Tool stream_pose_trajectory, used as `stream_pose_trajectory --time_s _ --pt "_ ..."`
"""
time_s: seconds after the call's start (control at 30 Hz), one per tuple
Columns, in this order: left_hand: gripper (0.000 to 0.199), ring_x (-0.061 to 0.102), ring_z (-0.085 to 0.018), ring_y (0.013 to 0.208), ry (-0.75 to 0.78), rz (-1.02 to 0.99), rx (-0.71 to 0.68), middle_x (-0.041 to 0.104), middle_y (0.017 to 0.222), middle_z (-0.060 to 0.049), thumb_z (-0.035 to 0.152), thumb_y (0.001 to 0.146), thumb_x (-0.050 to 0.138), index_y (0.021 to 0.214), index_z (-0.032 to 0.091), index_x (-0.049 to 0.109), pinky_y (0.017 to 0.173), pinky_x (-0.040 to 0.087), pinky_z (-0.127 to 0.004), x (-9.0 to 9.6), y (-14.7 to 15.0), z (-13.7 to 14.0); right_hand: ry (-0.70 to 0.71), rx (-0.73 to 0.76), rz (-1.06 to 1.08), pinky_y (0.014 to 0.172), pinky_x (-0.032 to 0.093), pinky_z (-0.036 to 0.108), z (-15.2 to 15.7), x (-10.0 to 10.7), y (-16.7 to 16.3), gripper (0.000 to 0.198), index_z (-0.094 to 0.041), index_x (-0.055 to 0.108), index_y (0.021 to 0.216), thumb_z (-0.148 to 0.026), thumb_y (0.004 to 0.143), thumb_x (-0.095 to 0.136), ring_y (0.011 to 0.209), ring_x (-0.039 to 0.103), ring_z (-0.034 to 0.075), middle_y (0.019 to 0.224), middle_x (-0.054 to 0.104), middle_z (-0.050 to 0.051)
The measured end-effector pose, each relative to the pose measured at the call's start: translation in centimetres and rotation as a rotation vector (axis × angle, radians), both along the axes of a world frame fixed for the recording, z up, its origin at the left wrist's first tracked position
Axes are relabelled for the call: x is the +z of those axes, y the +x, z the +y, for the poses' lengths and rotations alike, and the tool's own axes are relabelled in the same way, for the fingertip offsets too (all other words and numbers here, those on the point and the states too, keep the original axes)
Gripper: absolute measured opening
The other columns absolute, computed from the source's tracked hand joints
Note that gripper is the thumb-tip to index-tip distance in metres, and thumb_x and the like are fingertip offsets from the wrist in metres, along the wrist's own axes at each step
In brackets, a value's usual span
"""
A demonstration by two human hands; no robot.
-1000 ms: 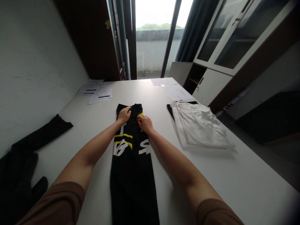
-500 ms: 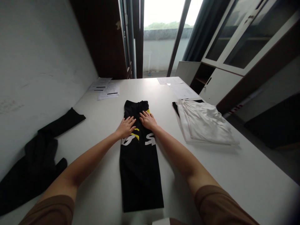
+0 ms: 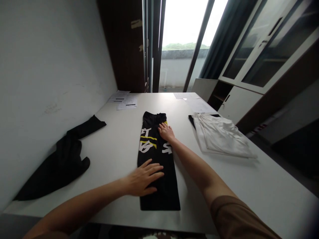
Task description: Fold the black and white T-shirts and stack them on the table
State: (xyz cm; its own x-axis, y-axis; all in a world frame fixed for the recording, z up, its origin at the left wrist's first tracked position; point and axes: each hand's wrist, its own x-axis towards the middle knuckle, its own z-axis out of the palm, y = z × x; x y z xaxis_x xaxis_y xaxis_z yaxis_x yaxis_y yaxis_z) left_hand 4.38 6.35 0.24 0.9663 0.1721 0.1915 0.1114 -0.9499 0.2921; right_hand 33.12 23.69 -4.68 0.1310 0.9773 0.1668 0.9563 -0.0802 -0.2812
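A black garment (image 3: 159, 186) folded into a long strip lies on the white table in front of me, with white lettering and yellow stripes on its upper half. My left hand (image 3: 146, 177) is over its lower half, palm down with fingers spread; whether it presses on the cloth, I cannot tell. Near the far right edge, my right hand (image 3: 166, 132) rests flat on the garment beside a yellow patch. Neither hand grips the cloth.
A crumpled black garment (image 3: 64, 156) lies on the table (image 3: 117, 159) at the left by the wall. To the right, folded white clothing (image 3: 221, 136) lies over something black. Papers (image 3: 127, 100) lie at the far left, and more sheets (image 3: 196, 103) at the far right.
My left hand has moved down the garment toward me, uncovering more lettering. My right hand stays near the far end. The whole view has shifted slightly.
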Motion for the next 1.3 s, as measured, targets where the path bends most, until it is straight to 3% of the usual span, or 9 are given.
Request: stream_pose_trajectory --time_s 0.1,0.2,0.3,0.4,0.63,0.87,1.03,1.2,1.3 --pt "0.060 0.055 -0.031 0.127 -0.011 -0.032 -0.040 0.063 0.136 -0.014 0.062 0.089 0.062 0.135 0.022 0.056 0.117 0.034 -0.050 0.2 -1.0 -2.5 0.004 -0.005 0.002 0.124 0.021 0.048 0.1 -0.2 0.1 0.052 -0.023 0.045 0.156 -0.041 0.109 0.033 0.154 0.027 0.026 0.164 0.037 0.011" --pt "0.051 0.059 -0.030 0.104 0.034 -0.009 0.043 0.066 0.116 -0.013 0.065 0.083 0.066 0.114 0.024 0.061 0.095 0.046 -0.047 0.1 -2.1 -3.7 -0.012 -0.013 0.005 0.124 0.020 0.047 0.4 -0.2 0.3 0.052 -0.023 0.044 0.157 -0.042 0.109 0.033 0.154 0.026 0.026 0.164 0.036 0.012" --pt "0.030 0.058 -0.027 0.092 0.097 0.036 0.146 0.066 0.103 -0.009 0.052 0.085 0.068 0.098 0.026 0.060 0.079 0.046 -0.042 0.1 -3.2 -4.0 -0.030 -0.012 0.009 0.124 0.019 0.047 0.8 0.0 0.4 0.053 -0.021 0.042 0.158 -0.041 0.109 0.033 0.154 0.025 0.026 0.165 0.035 0.012" --pt "0.016 0.057 -0.023 0.083 0.136 0.052 0.143 0.065 0.094 -0.006 0.039 0.090 0.066 0.088 0.026 0.058 0.073 0.044 -0.039 0.1 -4.0 -4.1 -0.032 -0.020 0.012 0.124 0.018 0.046 1.1 0.1 0.5 0.054 -0.021 0.042 0.158 -0.042 0.109 0.031 0.155 0.024 0.025 0.165 0.034 0.012" --pt "0.008 0.057 -0.018 0.080 0.139 0.137 0.178 0.064 0.090 -0.002 0.024 0.095 0.059 0.088 0.021 0.056 0.073 0.040 -0.034 0.4 -4.2 -4.7 -0.054 -0.013 -0.007 0.124 0.018 0.046 1.6 -0.4 0.9 0.057 -0.022 0.039 0.159 -0.047 0.109 0.027 0.155 0.023 0.025 0.166 0.032 0.010" --pt "0.012 0.060 -0.017 0.083 -0.059 0.217 0.075 0.065 0.086 0.000 0.026 0.099 0.059 0.087 0.022 0.057 0.084 0.041 -0.031 1.8 -5.9 -4.8 -0.026 -0.011 -0.003 0.124 0.018 0.047 2.0 -1.1 1.0 0.057 -0.022 0.041 0.157 -0.048 0.108 0.027 0.154 0.025 0.026 0.166 0.033 0.010" --pt "0.012 0.060 -0.015 0.079 -0.142 0.293 0.107 0.066 0.083 0.004 0.024 0.098 0.062 0.087 0.023 0.058 0.083 0.039 -0.030 3.2 -7.4 -4.8 -0.017 -0.001 0.010 0.124 0.018 0.048 2.2 -1.2 1.2 0.057 -0.021 0.042 0.157 -0.048 0.108 0.027 0.154 0.025 0.027 0.165 0.034 0.011" --pt "0.013 0.060 -0.015 0.078 -0.134 0.349 0.164 0.065 0.081 0.005 0.024 0.093 0.067 0.085 0.022 0.057 0.082 0.037 -0.031 4.3 -6.9 -4.8 0.015 0.007 0.010 0.123 0.019 0.048 2.1 -1.4 1.3 0.057 -0.020 0.043 0.156 -0.048 0.108 0.027 0.153 0.027 0.027 0.164 0.036 0.011" --pt "0.026 0.060 -0.019 0.084 -0.053 0.320 0.229 0.065 0.090 0.001 0.039 0.085 0.076 0.089 0.022 0.057 0.083 0.038 -0.033 4.5 -5.4 -5.5 0.043 0.014 0.006 0.122 0.021 0.047 2.0 -1.4 1.4 0.056 -0.020 0.046 0.153 -0.048 0.108 0.028 0.151 0.029 0.027 0.162 0.039 0.012"
